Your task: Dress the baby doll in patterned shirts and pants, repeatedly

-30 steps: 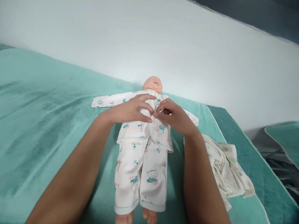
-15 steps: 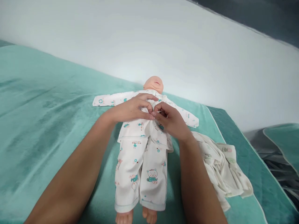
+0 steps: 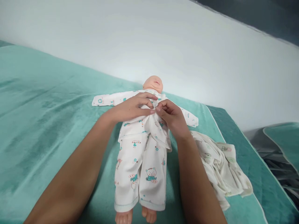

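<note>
A baby doll (image 3: 153, 84) lies on its back, dressed in a white printed pajama top (image 3: 133, 129) and matching pants (image 3: 151, 161). Its sleeves are spread to both sides and its bare feet show at the bottom. My left hand (image 3: 139, 107) rests over the chest, thumb and fingers pinching the front edge of the top. My right hand (image 3: 170, 115) pinches the other front edge close beside it, with the thumb against the index finger. The cloth is bunched up between my fingertips. Whether a snap or button sits there is hidden.
Crumpled cream baby clothes (image 3: 221, 165) lie to the right of the doll. Beneath everything is a teal blanket (image 3: 58, 109), with a darker teal cover (image 3: 247, 149) along the right edge. A white wall (image 3: 140, 37) stands behind the doll's head.
My right hand has shifted slightly to the right and up, and its fingers have straightened a little. The front of the top is pulled into a sharper fold. My left hand is nearly still.
</note>
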